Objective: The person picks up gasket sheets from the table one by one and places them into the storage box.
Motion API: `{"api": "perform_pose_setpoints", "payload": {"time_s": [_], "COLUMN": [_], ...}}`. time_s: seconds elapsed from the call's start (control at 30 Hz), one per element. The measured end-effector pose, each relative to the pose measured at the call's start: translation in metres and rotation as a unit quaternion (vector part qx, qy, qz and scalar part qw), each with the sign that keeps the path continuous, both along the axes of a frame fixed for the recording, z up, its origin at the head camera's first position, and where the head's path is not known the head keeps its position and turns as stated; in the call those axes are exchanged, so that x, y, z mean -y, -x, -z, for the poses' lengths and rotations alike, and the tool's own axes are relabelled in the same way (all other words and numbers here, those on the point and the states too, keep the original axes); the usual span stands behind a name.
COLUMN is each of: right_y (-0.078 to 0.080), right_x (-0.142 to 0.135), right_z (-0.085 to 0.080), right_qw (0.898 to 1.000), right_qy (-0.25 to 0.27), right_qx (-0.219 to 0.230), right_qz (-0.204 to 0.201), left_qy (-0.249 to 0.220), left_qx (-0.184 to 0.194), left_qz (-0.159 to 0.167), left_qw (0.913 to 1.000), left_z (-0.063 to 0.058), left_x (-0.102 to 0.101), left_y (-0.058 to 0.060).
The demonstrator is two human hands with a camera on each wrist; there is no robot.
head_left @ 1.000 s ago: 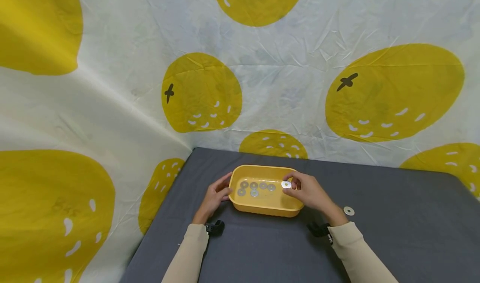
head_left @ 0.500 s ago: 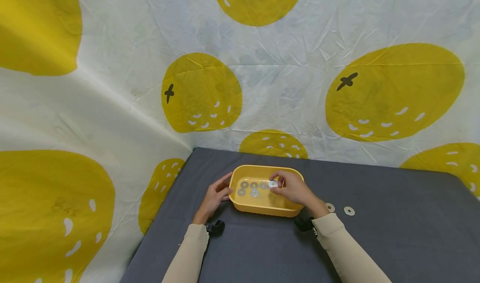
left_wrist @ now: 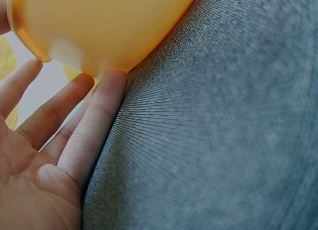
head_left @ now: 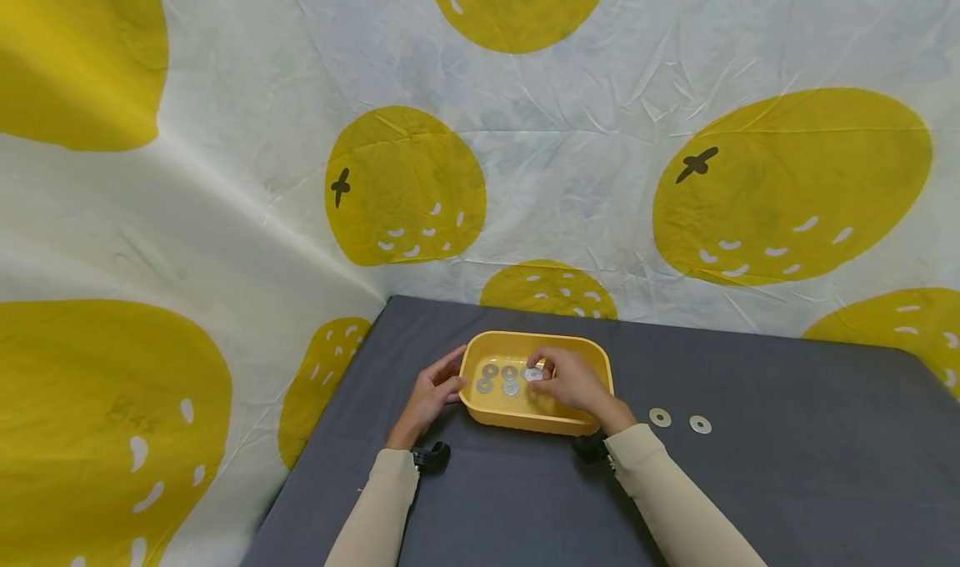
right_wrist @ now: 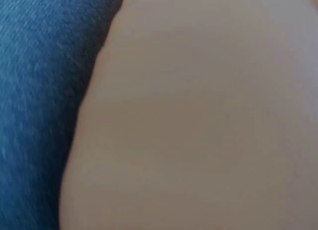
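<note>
In the head view a yellow plastic tray (head_left: 536, 423) lies on the grey cloth. My left hand (head_left: 433, 390) holds its left end, thumb over the rim; the left wrist view shows the fingertips (left_wrist: 113, 81) against the outer wall. Inside the tray, flat metal washers (head_left: 510, 388) lie in two short rows towards the left. My right hand (head_left: 576, 382) reaches over the right side of the tray and pinches a washer (head_left: 533, 374) between thumb and forefinger, close to the right end of the rows. Behind this hand part of the tray floor is hidden.
Two more washers, a nearer one (head_left: 660, 418) and another (head_left: 701, 424), lie on the cloth right of the tray. A white curtain with yellow fruit shapes (head_left: 405, 185) hangs behind and left of the grey table (head_left: 787, 434).
My right hand has moved left across the tray with the pinched washer, and lower towards the rows. A washer on the cloth has come into sight from behind the wrist. The left hand stays put.
</note>
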State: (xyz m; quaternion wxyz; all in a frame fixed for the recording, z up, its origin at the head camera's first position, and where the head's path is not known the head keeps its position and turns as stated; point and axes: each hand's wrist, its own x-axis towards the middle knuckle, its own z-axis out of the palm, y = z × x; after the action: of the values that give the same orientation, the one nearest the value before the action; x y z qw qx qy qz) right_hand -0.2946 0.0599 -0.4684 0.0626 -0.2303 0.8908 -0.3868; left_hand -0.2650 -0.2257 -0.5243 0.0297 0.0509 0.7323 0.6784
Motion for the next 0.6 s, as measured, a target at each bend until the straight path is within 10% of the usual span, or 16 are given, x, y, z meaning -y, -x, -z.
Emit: {"api": "perform_pose_setpoints", "payload": {"time_s": [0.6], "right_y": [0.004], "right_x": [0.015], "right_z": [0.013], "right_qw": [0.999], "right_qy": [-0.025], "right_qx": [0.021], "right_qz": [0.029], "left_qy": [0.012], "left_qx": [-0.011], "left_qz": [-0.006], "left_qw": [0.9999], "left_z": [0.0], "left_x": [-0.001], "left_y": [-0.001]}}
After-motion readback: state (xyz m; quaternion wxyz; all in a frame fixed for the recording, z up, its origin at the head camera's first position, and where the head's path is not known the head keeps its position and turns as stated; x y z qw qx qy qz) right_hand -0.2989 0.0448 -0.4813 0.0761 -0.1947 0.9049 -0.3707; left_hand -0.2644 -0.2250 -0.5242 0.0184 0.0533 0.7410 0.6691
